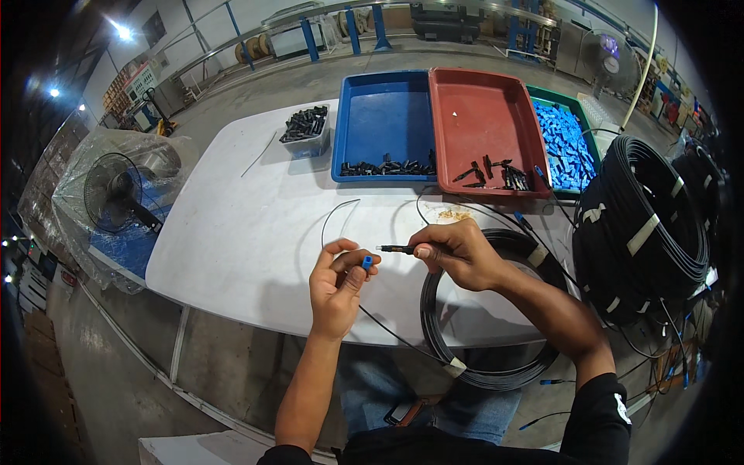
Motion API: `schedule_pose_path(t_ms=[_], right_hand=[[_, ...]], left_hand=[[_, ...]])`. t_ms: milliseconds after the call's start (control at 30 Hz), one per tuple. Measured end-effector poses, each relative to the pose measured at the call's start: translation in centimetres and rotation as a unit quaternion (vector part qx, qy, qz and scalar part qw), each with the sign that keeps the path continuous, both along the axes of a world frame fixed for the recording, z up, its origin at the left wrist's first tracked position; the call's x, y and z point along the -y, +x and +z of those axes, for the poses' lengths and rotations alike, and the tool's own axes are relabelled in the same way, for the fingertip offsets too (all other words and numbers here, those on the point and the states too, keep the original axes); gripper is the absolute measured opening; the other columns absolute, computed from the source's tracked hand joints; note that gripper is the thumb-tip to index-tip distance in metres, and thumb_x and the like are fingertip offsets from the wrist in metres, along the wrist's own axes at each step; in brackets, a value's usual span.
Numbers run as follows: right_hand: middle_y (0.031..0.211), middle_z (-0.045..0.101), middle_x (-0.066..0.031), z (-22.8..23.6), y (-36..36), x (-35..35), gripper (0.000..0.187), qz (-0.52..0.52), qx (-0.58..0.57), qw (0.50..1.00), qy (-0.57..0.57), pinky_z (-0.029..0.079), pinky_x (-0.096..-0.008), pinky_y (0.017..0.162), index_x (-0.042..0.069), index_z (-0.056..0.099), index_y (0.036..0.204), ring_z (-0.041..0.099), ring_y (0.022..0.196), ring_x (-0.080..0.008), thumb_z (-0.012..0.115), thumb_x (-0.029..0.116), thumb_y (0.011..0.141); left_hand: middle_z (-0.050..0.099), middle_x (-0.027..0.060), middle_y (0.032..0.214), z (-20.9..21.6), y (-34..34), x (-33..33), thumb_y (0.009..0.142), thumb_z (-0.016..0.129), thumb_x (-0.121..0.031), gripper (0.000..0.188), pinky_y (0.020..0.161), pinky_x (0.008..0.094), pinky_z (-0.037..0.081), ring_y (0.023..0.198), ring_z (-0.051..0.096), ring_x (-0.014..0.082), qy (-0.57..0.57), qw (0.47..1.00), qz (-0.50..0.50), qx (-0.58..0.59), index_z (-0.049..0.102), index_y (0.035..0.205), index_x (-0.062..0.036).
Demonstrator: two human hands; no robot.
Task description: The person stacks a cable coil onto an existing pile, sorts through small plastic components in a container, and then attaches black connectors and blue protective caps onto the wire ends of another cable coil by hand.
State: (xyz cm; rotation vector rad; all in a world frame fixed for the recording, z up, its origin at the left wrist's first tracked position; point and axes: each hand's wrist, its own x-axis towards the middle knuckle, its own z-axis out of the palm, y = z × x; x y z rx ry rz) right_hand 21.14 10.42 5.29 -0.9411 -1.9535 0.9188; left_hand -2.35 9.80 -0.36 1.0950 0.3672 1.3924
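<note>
My left hand (339, 277) pinches a small blue connector piece (366, 263) at the end of a thin black cable (391, 333) that runs down toward my lap. My right hand (457, 252) grips a slim black connector part (395, 249), pointing it left at the blue piece; a small gap separates them. Both hands hover over the white table (248, 232). A flat coil of black cable (480, 364) lies under my right forearm at the table's front edge.
At the back stand a blue tray (384, 116) with black parts, a red tray (484, 116) with several black parts, a green tray (577, 105) of blue pieces and a small clear tub (306, 136) of black parts. Large black cable coils (643, 225) sit right. A wrapped fan (116, 194) stands left.
</note>
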Motion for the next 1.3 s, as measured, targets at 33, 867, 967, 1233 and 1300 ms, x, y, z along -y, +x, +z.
schedule_pose_path(t_ms=[33, 867, 967, 1233, 1300], right_hand=[[0.065, 0.063, -0.0094, 0.2, 0.0, 0.1, 0.024, -0.003, 0.015, 1.0, -0.002, 0.047, -0.0313, 0.058, -0.002, 0.069, 0.102, 0.06, 0.06, -0.014, 0.062, 0.021, 0.099], [0.061, 0.058, -0.0161, 1.2, -0.1, 1.0, 0.024, 0.017, 0.067, 0.996, 0.057, 0.043, -0.0373, 0.054, -0.001, 0.069, 0.089, 0.058, 0.054, -0.0296, 0.063, 0.021, 0.097], [0.061, 0.058, -0.0167, 0.7, -0.3, 0.8, 0.022, 0.025, 0.08, 0.994, 0.064, 0.043, -0.0383, 0.054, -0.001, 0.069, 0.09, 0.058, 0.054, -0.0304, 0.063, 0.02, 0.096], [0.06, 0.061, -0.0147, 0.3, -0.2, 0.6, 0.011, 0.049, 0.071, 0.994, 0.061, 0.046, -0.0373, 0.054, -0.002, 0.069, 0.092, 0.062, 0.054, -0.0298, 0.066, 0.009, 0.091], [0.061, 0.063, -0.0139, 0.3, -0.3, 0.6, 0.01, 0.051, 0.063, 0.996, 0.035, 0.048, -0.0365, 0.055, -0.003, 0.068, 0.093, 0.064, 0.056, -0.0293, 0.066, 0.007, 0.09]], left_hand=[[0.068, 0.0113, 0.106, -0.1, 0.0, 0.0, 0.095, 0.066, -0.005, 0.022, 0.087, 0.0274, 0.05, 0.092, 0.063, 0.0152, 0.034, 0.994, 0.061, -0.087, 0.058, 0.115, 0.0001], [0.072, 0.0144, 0.1, 0.9, 1.4, 1.3, 0.095, 0.067, -0.009, 0.017, 0.08, 0.0271, 0.055, 0.092, 0.069, 0.0172, 0.15, 0.932, 0.239, -0.229, 0.061, 0.106, 0.003], [0.074, 0.0138, 0.098, 1.1, 1.5, 1.3, 0.09, 0.065, 0.008, 0.012, 0.077, 0.0228, 0.06, 0.091, 0.072, 0.0191, 0.169, 0.927, 0.233, -0.239, 0.068, 0.101, 0.002], [0.072, 0.0116, 0.087, 2.5, 0.9, 1.2, 0.078, 0.08, -0.002, 0.013, 0.07, 0.0301, 0.055, 0.076, 0.069, 0.0207, 0.277, 0.833, 0.309, -0.367, 0.072, 0.088, -0.0005], [0.072, 0.0105, 0.084, 3.0, 0.9, 1.3, 0.075, 0.08, -0.001, 0.014, 0.069, 0.0315, 0.054, 0.073, 0.069, 0.0227, 0.291, 0.806, 0.327, -0.399, 0.072, 0.086, -0.0016]])
